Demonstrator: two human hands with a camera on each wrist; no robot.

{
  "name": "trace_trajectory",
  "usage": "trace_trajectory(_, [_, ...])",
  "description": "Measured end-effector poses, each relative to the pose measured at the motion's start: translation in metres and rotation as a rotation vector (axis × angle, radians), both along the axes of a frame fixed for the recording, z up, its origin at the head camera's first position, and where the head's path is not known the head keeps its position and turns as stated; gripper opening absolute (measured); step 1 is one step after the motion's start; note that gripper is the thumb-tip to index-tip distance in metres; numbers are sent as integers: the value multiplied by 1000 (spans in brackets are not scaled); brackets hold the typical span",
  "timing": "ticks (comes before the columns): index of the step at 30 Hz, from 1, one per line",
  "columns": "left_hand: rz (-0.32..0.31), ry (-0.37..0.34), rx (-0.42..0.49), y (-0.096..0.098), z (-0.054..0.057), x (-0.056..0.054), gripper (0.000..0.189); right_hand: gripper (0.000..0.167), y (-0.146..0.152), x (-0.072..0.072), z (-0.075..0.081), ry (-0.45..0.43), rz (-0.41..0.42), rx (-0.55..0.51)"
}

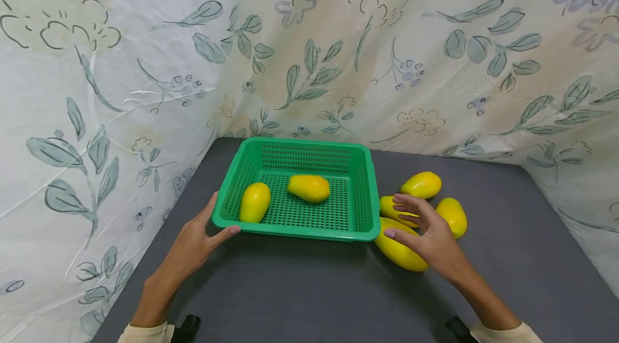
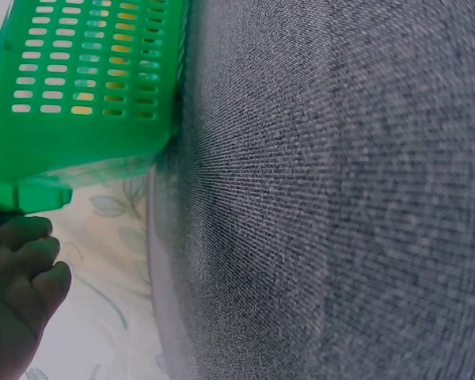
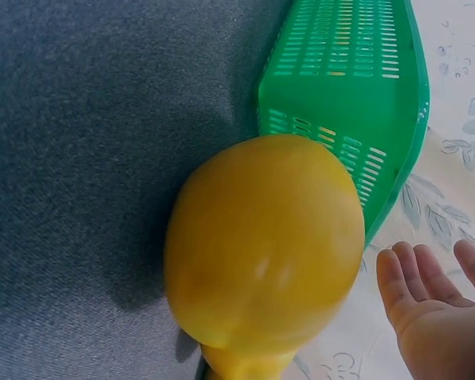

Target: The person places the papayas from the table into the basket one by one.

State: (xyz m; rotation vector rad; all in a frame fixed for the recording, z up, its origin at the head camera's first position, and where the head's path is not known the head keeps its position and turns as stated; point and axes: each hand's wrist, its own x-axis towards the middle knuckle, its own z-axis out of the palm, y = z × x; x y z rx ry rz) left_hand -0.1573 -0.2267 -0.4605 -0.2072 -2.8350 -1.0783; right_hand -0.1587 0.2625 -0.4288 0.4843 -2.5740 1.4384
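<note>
A green plastic basket (image 1: 300, 233) stands on the table with two yellow mangoes in it, one at the left (image 1: 254, 203) and one nearer the middle (image 1: 309, 188). At its front left corner, my left hand (image 1: 190, 249) holds the rim, thumb along the front and fingers by the left side. My right hand (image 1: 437, 241) hovers with fingers spread over several mangoes right of the basket. Nearest it is a large mango (image 1: 398, 246); in the right wrist view this fruit (image 3: 265, 245) lies against the basket, apart from the hand (image 3: 443, 317).
Behind the right hand lie a mango (image 1: 422, 185) at the back, another (image 1: 452, 216) at the right, and a partly covered one (image 1: 389, 208) beside the basket. A dark grey tabletop (image 1: 309, 289) bears everything. Floral cloth (image 1: 309, 63) hangs behind and along the sides.
</note>
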Motion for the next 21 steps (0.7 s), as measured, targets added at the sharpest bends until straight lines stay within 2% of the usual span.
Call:
trace_trajectory(9, [-15, 24, -4, -2, -3, 0, 103, 68, 2, 6, -5, -15, -12, -2])
trace_trajectory(15, [-17, 18, -4, -4, -3, 0, 103, 68, 2, 9, -9, -2, -16, -12])
trace_trajectory(21, [-7, 4, -11, -6, -2, 3, 104, 66, 4, 14, -12, -29, -31, 2])
